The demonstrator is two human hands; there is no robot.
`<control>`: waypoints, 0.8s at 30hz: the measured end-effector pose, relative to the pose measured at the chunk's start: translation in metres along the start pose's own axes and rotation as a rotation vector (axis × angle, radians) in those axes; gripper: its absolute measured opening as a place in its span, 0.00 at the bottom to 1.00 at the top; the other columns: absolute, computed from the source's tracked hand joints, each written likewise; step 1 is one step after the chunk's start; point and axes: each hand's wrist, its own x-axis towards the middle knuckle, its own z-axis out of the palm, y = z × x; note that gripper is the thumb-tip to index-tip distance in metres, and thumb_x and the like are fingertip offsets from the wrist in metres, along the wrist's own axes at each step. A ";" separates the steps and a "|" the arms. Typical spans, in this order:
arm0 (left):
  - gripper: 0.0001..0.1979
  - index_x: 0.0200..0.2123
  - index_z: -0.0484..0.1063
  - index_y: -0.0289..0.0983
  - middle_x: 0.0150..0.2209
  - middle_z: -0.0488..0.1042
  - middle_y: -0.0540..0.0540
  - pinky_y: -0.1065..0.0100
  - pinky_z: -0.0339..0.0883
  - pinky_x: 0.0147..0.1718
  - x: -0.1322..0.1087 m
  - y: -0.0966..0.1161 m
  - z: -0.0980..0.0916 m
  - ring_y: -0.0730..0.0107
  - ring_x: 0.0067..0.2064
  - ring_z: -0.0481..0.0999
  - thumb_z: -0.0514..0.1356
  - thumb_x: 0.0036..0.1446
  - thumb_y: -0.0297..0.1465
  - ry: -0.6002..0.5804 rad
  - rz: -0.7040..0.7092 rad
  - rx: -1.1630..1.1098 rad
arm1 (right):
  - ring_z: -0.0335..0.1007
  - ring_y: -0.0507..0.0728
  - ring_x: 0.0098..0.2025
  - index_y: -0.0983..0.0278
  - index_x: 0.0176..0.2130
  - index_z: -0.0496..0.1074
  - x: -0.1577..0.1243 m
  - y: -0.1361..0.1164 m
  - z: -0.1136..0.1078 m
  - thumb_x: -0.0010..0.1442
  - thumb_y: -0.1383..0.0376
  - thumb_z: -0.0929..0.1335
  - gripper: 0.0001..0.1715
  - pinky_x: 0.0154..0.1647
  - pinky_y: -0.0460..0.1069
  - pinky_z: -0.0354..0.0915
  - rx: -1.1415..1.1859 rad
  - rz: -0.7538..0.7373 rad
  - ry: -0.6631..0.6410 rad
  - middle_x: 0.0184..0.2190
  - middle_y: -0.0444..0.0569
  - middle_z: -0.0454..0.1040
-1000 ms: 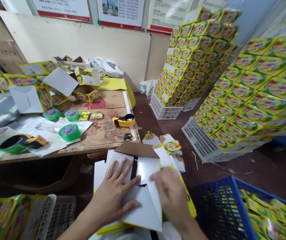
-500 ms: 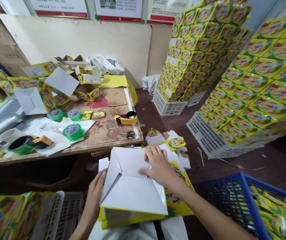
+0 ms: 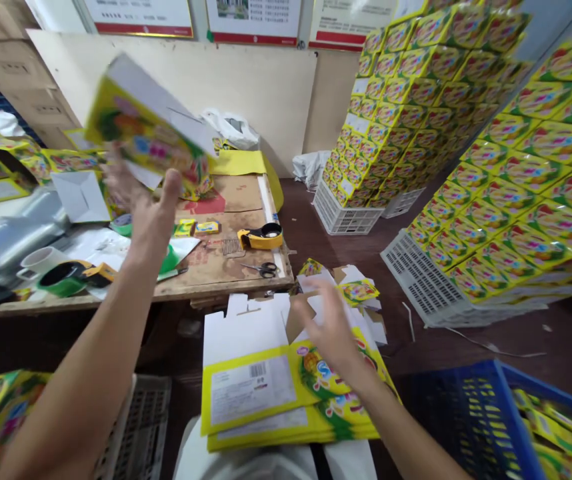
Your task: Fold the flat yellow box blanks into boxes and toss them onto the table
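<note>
My left hand (image 3: 139, 190) is stretched out over the workbench and holds a folded yellow carton box (image 3: 149, 137) from beneath, its fingers partly hidden. The box is tilted in the air, with a white flap side facing up and a printed fruit side towards me. Just over a stack of flat yellow cartons (image 3: 251, 393) hovers my right hand (image 3: 329, 327), fingers apart and slightly blurred, holding nothing. The flat cartons lie in front of me, white flaps pointing away and a barcode label on the top one.
On the workbench (image 3: 216, 267) are a tape dispenser (image 3: 261, 235), scissors (image 3: 262, 269), a white mug (image 3: 41, 262) and erected cartons (image 3: 81, 193). Tall stacks of wrapped boxes (image 3: 401, 113) stand on white crates at the right. A blue crate (image 3: 466, 400) holds yellow packs.
The folded box has left the top of the flat stack and moved up and left over the bench in my left hand. My right hand has let go of it, and flat cartons now show.
</note>
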 end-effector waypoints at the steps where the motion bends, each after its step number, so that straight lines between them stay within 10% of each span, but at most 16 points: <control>1: 0.41 0.66 0.41 0.37 0.68 0.36 0.43 0.52 0.28 0.63 0.003 -0.002 0.007 0.47 0.67 0.29 0.54 0.58 0.50 -0.077 -0.028 0.070 | 0.58 0.58 0.56 0.61 0.53 0.60 -0.001 -0.003 0.014 0.64 0.59 0.62 0.18 0.57 0.55 0.55 -0.067 -0.075 -0.170 0.52 0.50 0.65; 4: 0.38 0.62 0.55 0.39 0.68 0.34 0.38 0.45 0.31 0.63 -0.048 -0.015 0.027 0.44 0.68 0.30 0.62 0.51 0.47 -0.314 -0.051 0.216 | 0.60 0.61 0.54 0.62 0.51 0.65 -0.006 -0.004 0.060 0.57 0.59 0.69 0.23 0.55 0.57 0.55 -0.205 -0.207 -0.465 0.50 0.50 0.67; 11: 0.33 0.58 0.58 0.33 0.61 0.56 0.32 0.47 0.47 0.62 -0.212 -0.084 0.000 0.50 0.65 0.50 0.56 0.54 0.47 -0.518 -0.382 0.206 | 0.59 0.64 0.48 0.65 0.47 0.67 0.001 0.010 0.097 0.56 0.57 0.69 0.22 0.50 0.61 0.56 -0.342 -0.181 -0.443 0.44 0.54 0.68; 19: 0.30 0.62 0.50 0.32 0.65 0.49 0.33 0.44 0.40 0.63 -0.291 -0.068 -0.010 0.53 0.67 0.43 0.48 0.62 0.43 -0.599 -0.390 0.269 | 0.59 0.59 0.51 0.63 0.40 0.67 -0.038 0.012 0.086 0.61 0.63 0.64 0.07 0.56 0.58 0.49 -0.201 -0.302 -0.437 0.44 0.49 0.68; 24: 0.30 0.64 0.45 0.37 0.66 0.46 0.36 0.42 0.33 0.63 -0.301 -0.055 -0.011 0.56 0.69 0.37 0.48 0.62 0.41 -0.588 -0.354 0.303 | 0.59 0.58 0.50 0.61 0.40 0.66 -0.065 0.015 0.076 0.61 0.65 0.64 0.05 0.57 0.57 0.47 -0.131 -0.227 -0.396 0.45 0.47 0.69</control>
